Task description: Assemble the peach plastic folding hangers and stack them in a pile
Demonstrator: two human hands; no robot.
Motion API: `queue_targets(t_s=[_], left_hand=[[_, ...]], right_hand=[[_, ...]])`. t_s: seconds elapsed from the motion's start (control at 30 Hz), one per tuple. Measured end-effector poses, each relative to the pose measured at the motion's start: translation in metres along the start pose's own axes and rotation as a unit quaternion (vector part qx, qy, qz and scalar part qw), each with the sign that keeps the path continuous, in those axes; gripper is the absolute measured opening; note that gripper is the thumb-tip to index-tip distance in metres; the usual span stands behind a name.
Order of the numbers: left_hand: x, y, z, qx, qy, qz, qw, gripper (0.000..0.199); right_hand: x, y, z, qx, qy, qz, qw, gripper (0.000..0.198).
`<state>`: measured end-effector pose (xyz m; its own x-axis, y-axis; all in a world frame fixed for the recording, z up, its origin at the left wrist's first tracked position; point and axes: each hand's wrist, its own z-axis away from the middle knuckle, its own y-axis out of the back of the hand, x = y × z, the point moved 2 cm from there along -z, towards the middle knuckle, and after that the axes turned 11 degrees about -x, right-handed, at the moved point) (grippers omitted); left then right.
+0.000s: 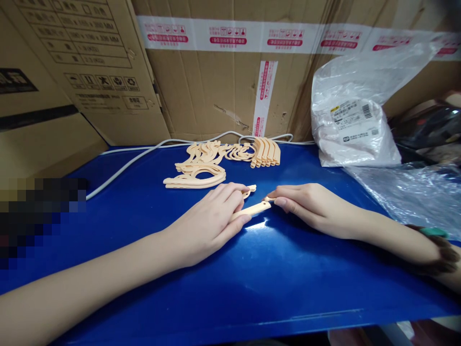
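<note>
My left hand (pixel 219 211) is closed around a long cream plastic arm (pixel 255 209), which looks like part of a folding hanger. The arm has a small hole near its right end. Another cream plastic piece (pixel 249 191) with a notched tip pokes out beyond the fingers of the same hand. Between thumb and fingertips, my right hand (pixel 302 204) pinches a small cream plastic piece (pixel 269 199) with a rounded tip. That tip is close to the holed end of the arm; whether they touch I cannot tell. Fingers hide most of the small piece.
Farther back lie a stack of long curved cream arms (pixel 196 179), a pile of curvy cream pieces (pixel 205 153) and a row of curved cream pieces (pixel 266 151). A white cable (pixel 126 179) runs behind them. Cardboard boxes (pixel 212 86) and a plastic bag (pixel 355 125) border the blue table (pixel 230 288).
</note>
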<state>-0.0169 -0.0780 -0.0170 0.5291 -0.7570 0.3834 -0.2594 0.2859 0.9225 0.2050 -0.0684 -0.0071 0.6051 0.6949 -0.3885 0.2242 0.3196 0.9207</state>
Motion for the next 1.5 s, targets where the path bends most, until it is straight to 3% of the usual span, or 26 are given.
queue_targets(t_s=[0.4,0.7,0.9,1.1,1.5], left_hand=[[-0.001,-0.001,-0.001,0.01,-0.017,0.02,1.0,0.017],[-0.002,-0.002,-0.002,0.017,-0.031,0.029,0.999,0.014],[-0.002,-0.001,0.0,0.018,-0.026,0.028,0.999,0.011],[-0.001,0.0,0.0,-0.01,-0.029,-0.005,1.0,0.026],[-0.002,-0.003,0.0,-0.019,-0.039,-0.03,0.999,0.03]], right_hand=[[-0.01,0.0,0.003,-0.013,-0.044,-0.109,0.993,0.039],[-0.012,-0.001,0.002,-0.019,-0.037,-0.138,0.99,0.038],[-0.012,-0.003,0.001,-0.011,-0.021,-0.117,0.993,0.037],[-0.013,-0.005,0.001,-0.002,-0.015,-0.099,0.995,0.033],[-0.009,-0.012,0.004,0.038,0.02,0.063,0.997,0.035]])
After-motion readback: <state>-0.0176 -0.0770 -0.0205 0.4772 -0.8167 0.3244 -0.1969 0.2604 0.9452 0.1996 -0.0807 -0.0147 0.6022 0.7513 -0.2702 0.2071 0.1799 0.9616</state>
